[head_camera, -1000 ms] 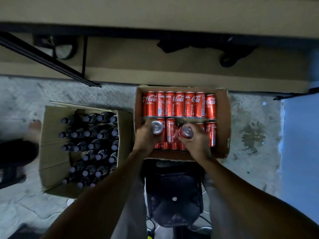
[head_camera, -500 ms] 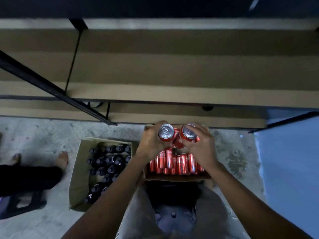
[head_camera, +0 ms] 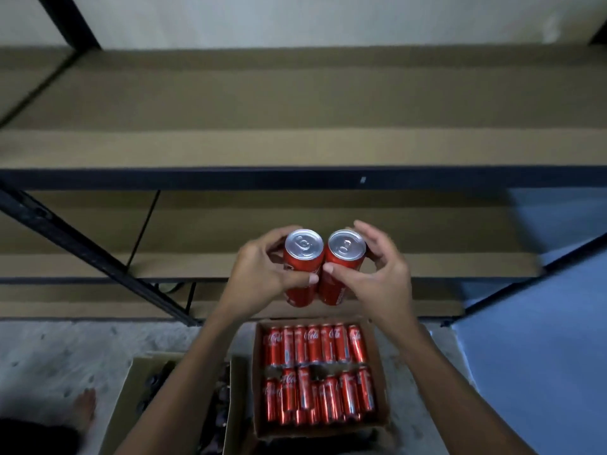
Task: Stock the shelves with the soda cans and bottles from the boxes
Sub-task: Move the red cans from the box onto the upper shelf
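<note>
Now, at the left, a cardboard box of dark bottles (head_camera: 154, 382) stands on the floor (head_camera: 65, 349), partly hidden behind the left forearm. The left hand (head_camera: 262, 274) grips one red can (head_camera: 302, 267) upright, fingers curled around its side. Just beside it, touching, is a second red can (head_camera: 341, 264), held by the right hand (head_camera: 377, 274) with the thumb on its front (the other fingers reach behind it). Both cans are in the air before the shelf (head_camera: 295, 146), above its lower boards. Below them, the box of red cans (head_camera: 381, 376) lies on the floor, near the shelf's front edge.
</note>
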